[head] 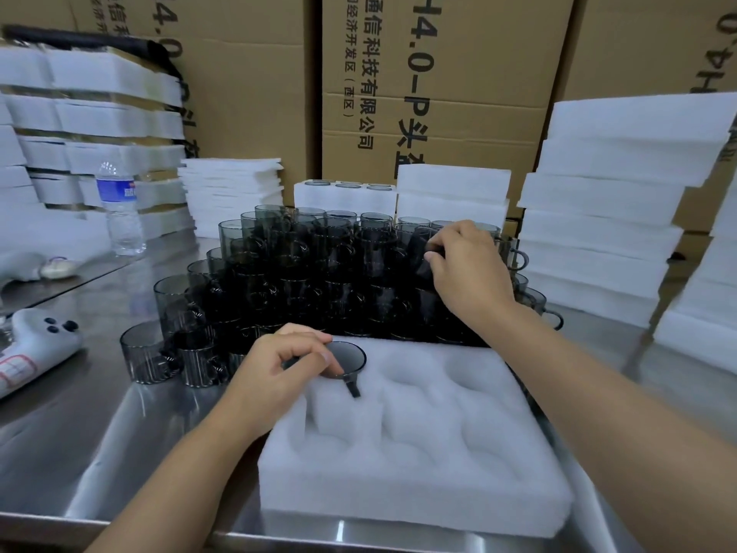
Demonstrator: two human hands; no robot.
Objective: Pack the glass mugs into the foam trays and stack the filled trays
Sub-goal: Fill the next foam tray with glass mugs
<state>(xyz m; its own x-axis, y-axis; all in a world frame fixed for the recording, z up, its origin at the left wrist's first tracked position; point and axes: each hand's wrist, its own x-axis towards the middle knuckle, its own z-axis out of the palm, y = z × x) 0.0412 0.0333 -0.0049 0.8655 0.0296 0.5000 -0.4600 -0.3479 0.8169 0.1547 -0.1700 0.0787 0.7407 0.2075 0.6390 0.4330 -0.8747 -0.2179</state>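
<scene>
Where left grip point(279, 365) pinches, mug point(347, 358) sits in tray point(418, 464).

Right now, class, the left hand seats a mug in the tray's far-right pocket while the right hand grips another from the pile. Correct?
No. In the head view the left hand seats the mug in the far-left pocket of the foam tray; the rest holds.

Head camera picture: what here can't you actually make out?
All in the head view:
Smoky grey glass mug in the white foam tray: body sunk in its pocket, left hand covers part of the rim.
Second mug: mostly behind the right hand.
Pile of grey mugs: count unclear, they overlap darkly.
Clear plastic water bottle: label too small to read.
Brown cardboard cartons: print cut by the top edge.
</scene>
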